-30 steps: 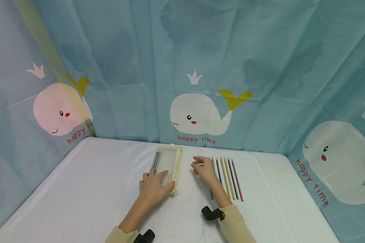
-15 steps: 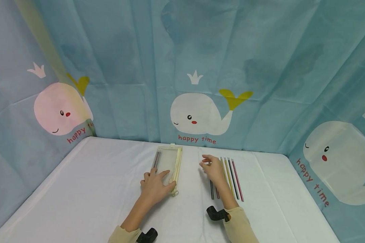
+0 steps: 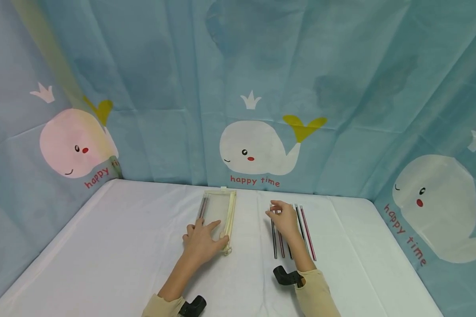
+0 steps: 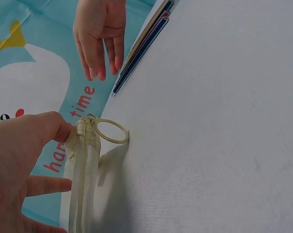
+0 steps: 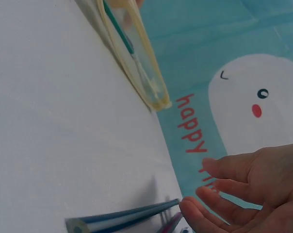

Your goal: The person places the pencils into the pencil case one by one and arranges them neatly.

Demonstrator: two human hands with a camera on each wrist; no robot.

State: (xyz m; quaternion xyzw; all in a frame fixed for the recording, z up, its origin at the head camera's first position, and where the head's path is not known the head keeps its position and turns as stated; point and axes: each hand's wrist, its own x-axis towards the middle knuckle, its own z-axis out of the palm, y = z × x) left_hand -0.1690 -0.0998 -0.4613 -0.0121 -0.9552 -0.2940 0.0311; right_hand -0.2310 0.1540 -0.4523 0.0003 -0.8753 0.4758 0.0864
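Note:
A see-through pencil case (image 3: 218,207) with a cream zip edge lies at the table's centre. My left hand (image 3: 201,244) rests on its near half, fingers spread. In the left wrist view the thumb touches the end of the zip (image 4: 88,160), beside a ring pull (image 4: 112,131). Inside the case, along its left side, dark pencils (image 3: 202,208) show through. My right hand (image 3: 286,220) hovers over a row of loose pencils (image 3: 308,233), partly hiding them. In the right wrist view its loosely bent fingertips are right at the end of a blue pencil (image 5: 132,218), gripping nothing.
White cloth (image 3: 103,246) covers the table. A blue curtain (image 3: 158,145) printed with whales stands along the back and both sides. Black wrist cameras (image 3: 287,276) stick out from both sleeves.
My right hand has moved right across the pencil row, uncovering the leftmost dark pencils and covering the yellow ones. The left hand has stayed on the pencil case.

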